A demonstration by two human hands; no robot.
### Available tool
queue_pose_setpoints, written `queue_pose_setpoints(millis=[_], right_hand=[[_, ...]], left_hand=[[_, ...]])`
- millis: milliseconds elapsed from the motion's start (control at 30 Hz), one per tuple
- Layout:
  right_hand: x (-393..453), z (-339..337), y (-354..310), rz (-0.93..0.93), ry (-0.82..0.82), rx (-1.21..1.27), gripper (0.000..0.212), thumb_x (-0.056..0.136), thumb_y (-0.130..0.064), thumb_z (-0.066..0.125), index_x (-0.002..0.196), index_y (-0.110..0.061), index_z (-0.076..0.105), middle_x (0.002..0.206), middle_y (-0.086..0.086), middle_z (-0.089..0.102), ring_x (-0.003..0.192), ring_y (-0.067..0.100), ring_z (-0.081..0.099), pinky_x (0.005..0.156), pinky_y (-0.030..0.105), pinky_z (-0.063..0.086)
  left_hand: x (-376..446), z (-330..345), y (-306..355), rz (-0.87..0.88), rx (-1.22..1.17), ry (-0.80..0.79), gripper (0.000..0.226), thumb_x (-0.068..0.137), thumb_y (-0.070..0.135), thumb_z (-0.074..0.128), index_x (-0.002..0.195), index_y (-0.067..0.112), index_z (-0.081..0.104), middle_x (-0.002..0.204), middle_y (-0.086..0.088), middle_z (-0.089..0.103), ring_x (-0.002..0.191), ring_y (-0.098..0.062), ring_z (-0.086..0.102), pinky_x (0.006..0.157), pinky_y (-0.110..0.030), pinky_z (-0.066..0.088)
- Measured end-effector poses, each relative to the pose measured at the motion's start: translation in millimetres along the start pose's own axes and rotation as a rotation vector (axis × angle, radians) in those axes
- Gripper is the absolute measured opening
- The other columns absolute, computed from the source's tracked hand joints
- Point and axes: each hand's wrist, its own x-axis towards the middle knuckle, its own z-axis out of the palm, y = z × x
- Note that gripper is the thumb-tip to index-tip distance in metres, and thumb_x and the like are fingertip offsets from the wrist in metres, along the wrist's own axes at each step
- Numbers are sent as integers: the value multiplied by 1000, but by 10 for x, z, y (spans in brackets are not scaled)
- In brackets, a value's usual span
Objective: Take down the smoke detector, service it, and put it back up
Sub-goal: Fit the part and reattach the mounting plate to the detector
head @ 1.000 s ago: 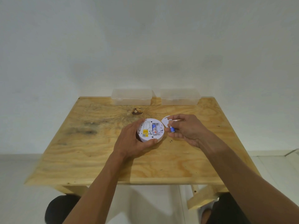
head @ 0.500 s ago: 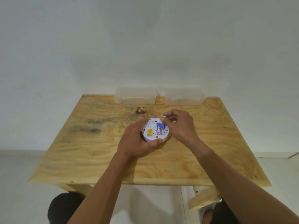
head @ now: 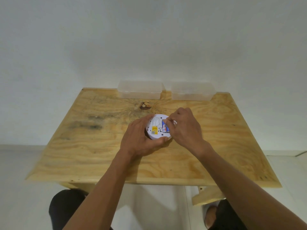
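While two clear plastic boxes (head: 139, 89) (head: 192, 91) sat side by side along the far edge of the table (head: 99, 155), against a plain white wall (head: 149, 39), nothing lay between them and the work near the middle. The left box was closed with a lid and looked frosted; what either held could not be told. The table was bare plywood with swirling grain, a dark knot (head: 145, 106) just in front of the left box, and a grey smudge (head: 86, 126) toward its left side. Its edges were bevelled, and a pale wooden leg brace (head: 207, 195) showed below the near right corner.

The smoke detector (head: 157, 128) lay back side up on the table, a round white plastic disc with a yellow label (head: 154, 130) and a battery bay holding blue batteries (head: 165, 127). The right hand covered its right rim, so that side could not be seen.

The left hand (head: 137, 140) curled round the detector's near and left rim, thumb along the front edge and fingers wrapped over the far left side, gripping it. The right hand (head: 184, 128) was bent in from the right, fingers curled, with thumb and forefinger drawn together at the top end of the right battery; whether they pinched it or only pressed on it could not be told. A sliver of something white (head: 174, 123) showed under that hand's fingers.
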Motion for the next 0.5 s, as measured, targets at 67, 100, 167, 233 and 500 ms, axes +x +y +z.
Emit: queue_pose_setpoints(millis=[67, 100, 167, 233, 500], right_hand=[[-77, 61, 53, -88, 66, -58, 22, 94, -30, 60, 89, -14, 74, 92, 1, 59, 94, 21, 52, 66, 39, 49], [-103, 81, 84, -119, 95, -90, 21, 93, -30, 61, 88, -15, 74, 92, 1, 59, 92, 22, 52, 65, 38, 47], [-128, 98, 121, -160, 125, -166, 20, 92, -33, 60, 88, -19, 74, 96, 0, 59, 93, 24, 52, 66, 34, 39], [-145, 104, 122, -189, 141, -215, 21, 92, -35, 58, 89, -21, 73, 100, -1, 60, 95, 24, 53, 68, 34, 36], [-107, 10, 87, -123, 22, -88, 36, 90, -50, 48, 92, -30, 78, 102, -4, 58, 101, 23, 47, 73, 38, 40]], left_hand=[[0, -2, 7, 17, -4, 10, 78, 60, 67, 69, 126, 25, 61, 99, 28, 56, 92, 8, 53, 83, -6, 38], [2, -3, 10, 21, -5, 12, 76, 61, 66, 71, 125, 27, 61, 99, 29, 57, 93, 9, 52, 81, -4, 37], [14, 8, -5, 21, -7, 3, 70, 63, 63, 76, 123, 31, 62, 102, 27, 62, 92, 6, 57, 83, -12, 46], [17, 32, -29, 26, -11, 13, 60, 65, 56, 83, 118, 36, 62, 99, 24, 68, 92, 2, 63, 82, -23, 52], [41, 79, -127, -30, 30, -8, 92, 59, 75, 70, 135, 25, 56, 124, 11, 67, 113, -7, 62, 99, -36, 51]])
